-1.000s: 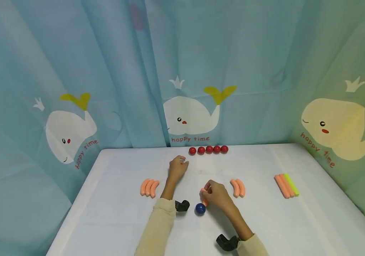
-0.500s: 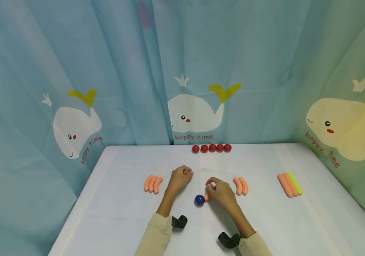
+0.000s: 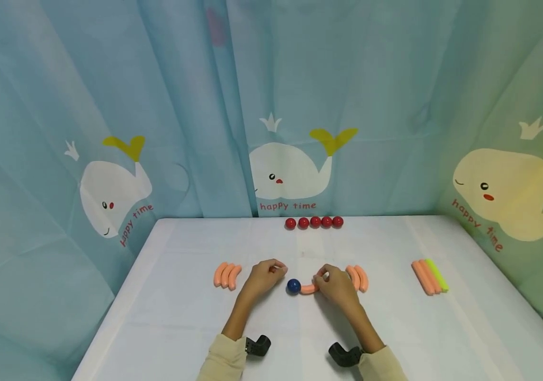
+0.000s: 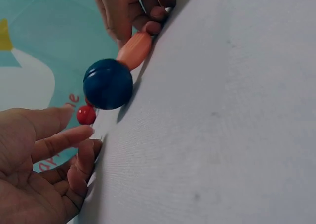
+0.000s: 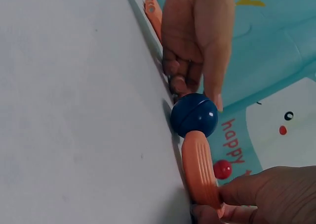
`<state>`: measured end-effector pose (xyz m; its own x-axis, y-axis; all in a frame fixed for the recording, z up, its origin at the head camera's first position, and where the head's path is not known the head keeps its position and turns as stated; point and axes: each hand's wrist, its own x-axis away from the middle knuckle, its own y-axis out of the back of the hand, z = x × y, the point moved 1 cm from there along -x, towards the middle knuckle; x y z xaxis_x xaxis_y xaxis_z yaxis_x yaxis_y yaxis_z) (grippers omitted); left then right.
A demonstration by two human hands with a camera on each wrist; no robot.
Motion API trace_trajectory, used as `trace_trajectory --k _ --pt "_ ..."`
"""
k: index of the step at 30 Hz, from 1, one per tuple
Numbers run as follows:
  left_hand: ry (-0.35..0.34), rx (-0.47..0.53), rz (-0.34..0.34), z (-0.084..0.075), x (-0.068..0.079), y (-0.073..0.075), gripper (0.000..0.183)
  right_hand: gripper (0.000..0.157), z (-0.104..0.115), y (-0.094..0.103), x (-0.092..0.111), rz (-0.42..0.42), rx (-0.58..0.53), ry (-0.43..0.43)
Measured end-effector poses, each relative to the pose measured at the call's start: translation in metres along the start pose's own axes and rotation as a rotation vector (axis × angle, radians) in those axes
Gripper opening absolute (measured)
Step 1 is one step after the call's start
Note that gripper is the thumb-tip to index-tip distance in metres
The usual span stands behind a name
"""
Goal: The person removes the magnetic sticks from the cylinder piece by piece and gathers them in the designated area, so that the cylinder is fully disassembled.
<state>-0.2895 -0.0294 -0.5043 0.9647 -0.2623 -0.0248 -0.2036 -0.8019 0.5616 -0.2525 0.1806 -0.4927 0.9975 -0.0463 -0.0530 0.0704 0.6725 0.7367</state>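
In the head view my right hand (image 3: 335,286) pinches the end of a curved orange piece (image 3: 308,289) between thumb and fingers. In the right wrist view this orange piece (image 5: 200,169) is ribbed, and its other end meets a dark blue ball (image 5: 194,115) with a groove across it. The blue ball (image 3: 293,286) lies to the left of the piece, low over the white table. My left hand (image 3: 263,278) is just left of the ball, fingers loosely bent. In the left wrist view the left hand (image 4: 47,167) holds nothing, its fingertips near the blue ball (image 4: 107,84).
Three curved orange pieces (image 3: 227,275) lie at left, and two more curved pieces (image 3: 360,278) right behind my right hand. Several red balls (image 3: 315,222) line the table's back edge. Straight orange sticks (image 3: 425,278) and a lime-green stick (image 3: 437,274) lie at far right.
The orange piece with the blue ball has swung from pointing toward me to lying sideways, ball to the left. My left hand has come back from near the red balls to beside the blue ball.
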Motion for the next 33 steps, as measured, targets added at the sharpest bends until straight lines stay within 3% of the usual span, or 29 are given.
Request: trace_trajectory --k 7,9,11,15,19,22,26,33 --pt "-0.036 -0.019 -0.008 0.002 0.004 -0.002 0.023 0.018 -0.003 0.011 0.002 0.03 0.008 -0.037" --pt "-0.04 -0.013 -0.003 0.002 0.004 -0.003 0.023 0.019 -0.003 0.014 0.001 0.013 0.036 -0.002" --pt "-0.055 0.005 0.02 0.003 0.004 -0.003 0.025 0.02 -0.002 0.017 0.0 -0.014 0.068 0.064" --pt "-0.103 0.039 0.095 0.001 0.005 -0.002 0.031 0.017 -0.001 0.019 -0.003 -0.033 0.096 0.275" --pt "-0.166 0.018 0.158 -0.001 0.005 -0.001 0.036 0.018 -0.001 0.016 -0.006 0.041 0.093 0.444" --pt "-0.209 -0.005 0.186 -0.003 0.006 -0.001 0.038 0.019 -0.004 0.011 -0.007 0.11 0.084 0.516" --pt "-0.249 -0.026 0.197 -0.006 0.006 -0.005 0.037 0.018 -0.008 0.006 -0.009 0.153 0.059 0.533" --pt "-0.242 -0.087 0.184 -0.007 0.005 -0.01 0.031 0.014 -0.013 0.002 -0.01 0.159 0.034 0.523"
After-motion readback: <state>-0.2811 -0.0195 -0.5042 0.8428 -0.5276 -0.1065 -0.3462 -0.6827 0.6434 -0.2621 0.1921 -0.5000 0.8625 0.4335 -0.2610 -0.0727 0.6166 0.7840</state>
